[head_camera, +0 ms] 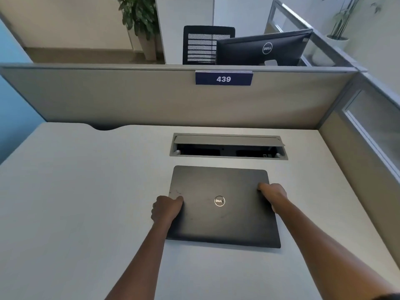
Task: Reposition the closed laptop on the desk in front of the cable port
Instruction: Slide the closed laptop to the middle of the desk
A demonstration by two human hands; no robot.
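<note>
A closed black laptop (220, 215) with a round silver logo lies flat on the pale desk (75, 191), just in front of the cable port (228, 148), whose grey lid stands raised over a dark recess. My left hand (166, 210) grips the laptop's left edge, thumb on the lid. My right hand (273, 194) grips the right edge the same way. The fingers of both hands are hidden under the edges.
A grey partition (151, 98) with a blue "439" sign (223, 78) runs along the back of the desk. A glass-panelled divider (372, 131) closes the right side. Behind the partition stand a black monitor (263, 48), a mesh chair (205, 45) and a plant (140, 20).
</note>
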